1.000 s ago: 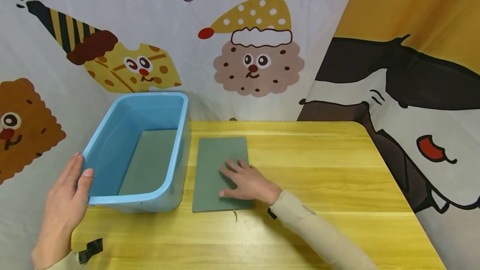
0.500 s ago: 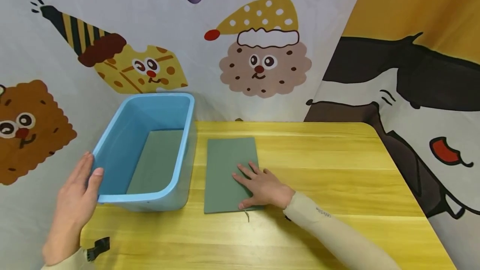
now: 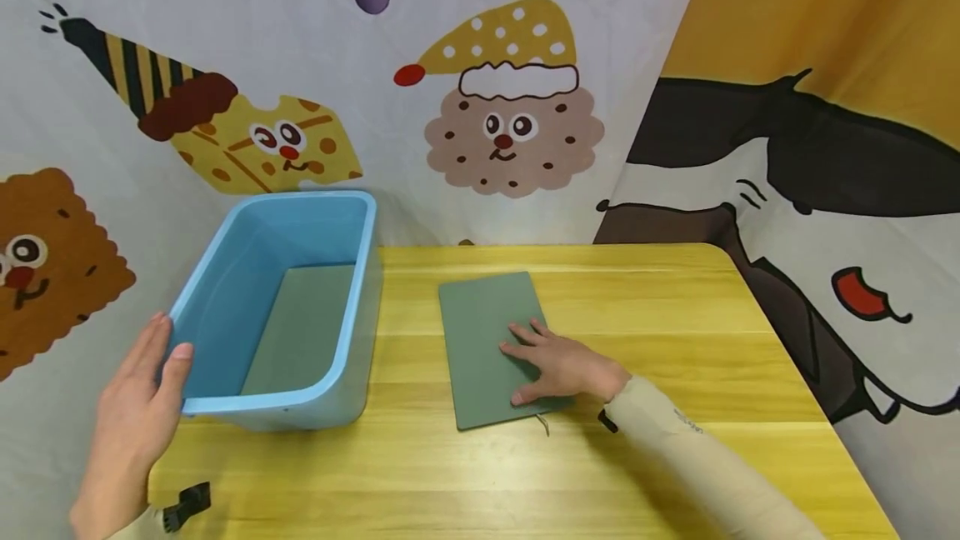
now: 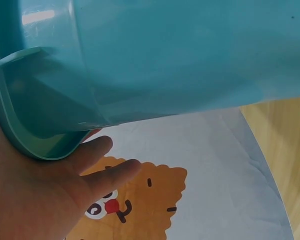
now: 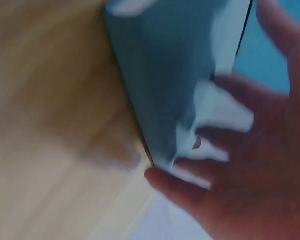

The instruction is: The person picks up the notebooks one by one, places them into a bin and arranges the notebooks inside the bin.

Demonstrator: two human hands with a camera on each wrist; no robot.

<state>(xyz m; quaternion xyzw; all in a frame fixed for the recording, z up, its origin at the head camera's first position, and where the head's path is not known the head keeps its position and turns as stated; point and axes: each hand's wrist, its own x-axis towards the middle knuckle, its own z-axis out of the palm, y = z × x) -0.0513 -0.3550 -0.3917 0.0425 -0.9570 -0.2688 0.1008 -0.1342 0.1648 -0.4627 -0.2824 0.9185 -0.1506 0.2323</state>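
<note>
A grey-green notebook (image 3: 487, 348) with a thin ribbon at its near edge lies flat on the wooden table, slightly turned. My right hand (image 3: 558, 363) rests on its right side, fingers spread and fairly straight; in the blurred right wrist view the fingertips reach over the notebook (image 5: 165, 65). To the left stands a blue plastic bin (image 3: 348, 357), a flat grey-green surface (image 3: 307, 332) at its bottom. My left hand (image 3: 135, 411) touches the bin's near left corner, fingers extended along the outside. In the left wrist view, the palm meets the bin's rim (image 4: 20, 130).
The yellow wooden table (image 3: 660, 323) spreads to the right of the notebook. Behind it hangs a cloth (image 3: 420, 140) printed with cartoon figures. A dark strap (image 3: 187, 505) shows at my left wrist.
The notebook has slid right, away from the bin, and turned a little under my right hand. My left hand stays at the bin's corner. The head view shifts slightly.
</note>
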